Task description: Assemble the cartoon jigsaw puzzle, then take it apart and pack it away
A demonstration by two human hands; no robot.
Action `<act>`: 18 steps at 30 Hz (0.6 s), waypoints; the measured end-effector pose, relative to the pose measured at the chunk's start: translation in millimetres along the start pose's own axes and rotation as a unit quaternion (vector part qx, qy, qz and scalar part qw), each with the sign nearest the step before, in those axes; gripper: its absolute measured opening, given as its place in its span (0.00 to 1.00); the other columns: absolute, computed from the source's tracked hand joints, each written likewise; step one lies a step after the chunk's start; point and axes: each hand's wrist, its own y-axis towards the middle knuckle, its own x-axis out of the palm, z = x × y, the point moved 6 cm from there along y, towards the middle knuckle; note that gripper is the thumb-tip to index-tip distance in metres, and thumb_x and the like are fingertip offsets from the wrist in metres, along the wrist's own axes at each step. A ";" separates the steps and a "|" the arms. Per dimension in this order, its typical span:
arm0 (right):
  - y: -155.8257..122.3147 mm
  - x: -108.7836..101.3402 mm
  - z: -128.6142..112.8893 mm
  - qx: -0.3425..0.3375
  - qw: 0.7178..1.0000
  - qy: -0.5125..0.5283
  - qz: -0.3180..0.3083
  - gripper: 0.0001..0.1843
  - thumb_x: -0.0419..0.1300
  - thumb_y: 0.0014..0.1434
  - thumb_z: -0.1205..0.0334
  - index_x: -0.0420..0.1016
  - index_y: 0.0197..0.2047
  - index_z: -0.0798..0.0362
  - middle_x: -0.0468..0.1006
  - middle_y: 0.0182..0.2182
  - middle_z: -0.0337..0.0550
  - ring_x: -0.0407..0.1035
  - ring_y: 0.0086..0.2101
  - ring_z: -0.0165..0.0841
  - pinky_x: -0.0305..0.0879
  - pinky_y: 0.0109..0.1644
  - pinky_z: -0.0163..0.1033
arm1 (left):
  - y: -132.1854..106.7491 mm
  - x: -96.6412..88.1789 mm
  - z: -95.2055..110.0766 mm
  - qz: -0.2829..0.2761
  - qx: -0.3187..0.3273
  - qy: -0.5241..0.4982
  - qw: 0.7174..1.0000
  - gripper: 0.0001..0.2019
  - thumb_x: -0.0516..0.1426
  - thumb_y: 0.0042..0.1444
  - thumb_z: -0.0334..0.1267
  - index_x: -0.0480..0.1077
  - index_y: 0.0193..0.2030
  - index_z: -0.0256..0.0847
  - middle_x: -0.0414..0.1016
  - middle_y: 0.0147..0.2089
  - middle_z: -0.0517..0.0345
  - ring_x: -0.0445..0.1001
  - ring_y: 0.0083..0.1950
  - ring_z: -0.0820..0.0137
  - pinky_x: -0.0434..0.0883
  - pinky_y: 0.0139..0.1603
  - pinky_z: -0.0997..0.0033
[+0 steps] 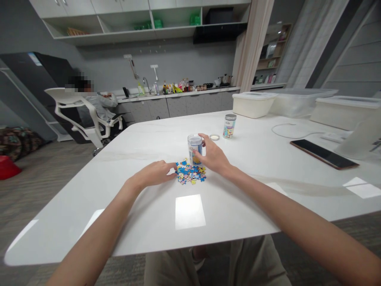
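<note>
A small heap of jigsaw puzzle pieces [190,173], mostly blue with some yellow and pink, lies on the white table [143,226]. Just behind the heap, an open clear jar [195,147] with a printed label stands upright. My right hand [216,157] is closed around the jar's right side, thumb in front and fingers behind. At the heap's left edge is my left hand [157,173], palm down, its index finger and thumb apart and reaching the pieces. I see nothing held in it. A round lid [214,137] lies flat behind my right hand.
A second, lidded jar [229,127] stands farther back. To the right are a phone [324,153], a white cable [282,126] and several storage boxes [253,105]. Someone sits in a white chair [80,105] at the left, beyond the table.
</note>
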 end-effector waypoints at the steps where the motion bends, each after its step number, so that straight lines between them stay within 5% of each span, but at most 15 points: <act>1: 0.0 -0.3 -0.8 0.001 1.000 -0.001 -0.001 0.29 0.58 0.55 0.60 0.58 0.60 0.51 0.74 0.45 0.53 0.70 0.43 0.44 0.69 0.47 0.51 | 0.7 1.1 0.4 0.000 -0.006 -0.006 1.000 0.18 0.50 0.62 0.47 0.70 0.53 0.43 0.76 0.28 0.56 0.74 0.27 0.66 0.62 0.27 0.73; 10: 0.6 0.7 -1.9 0.008 1.000 0.003 -0.012 0.30 0.58 0.55 0.61 0.58 0.60 0.52 0.74 0.47 0.54 0.70 0.44 0.45 0.69 0.48 0.52 | 4.6 4.6 7.7 0.000 0.004 -0.022 1.000 0.16 0.49 0.64 0.45 0.68 0.53 0.44 0.75 0.27 0.58 0.73 0.27 0.68 0.61 0.27 0.74; 14: -0.3 0.9 -6.3 -0.032 0.999 0.011 -0.011 0.33 0.59 0.56 0.60 0.55 0.62 0.53 0.74 0.46 0.54 0.70 0.44 0.45 0.69 0.48 0.52 | 0.5 -7.6 6.1 0.093 0.040 0.015 0.995 0.10 0.49 0.63 0.41 0.68 0.46 0.41 0.70 0.22 0.63 0.70 0.24 0.70 0.59 0.26 0.75; 18: -2.3 -0.1 -18.3 -0.109 0.994 0.000 -0.019 0.35 0.61 0.55 0.63 0.54 0.63 0.55 0.73 0.47 0.53 0.69 0.46 0.45 0.68 0.50 0.52 | -9.0 -27.0 6.1 0.271 0.071 0.012 0.960 0.10 0.47 0.66 0.39 0.67 0.42 0.41 0.60 0.15 0.71 0.60 0.16 0.76 0.56 0.22 0.78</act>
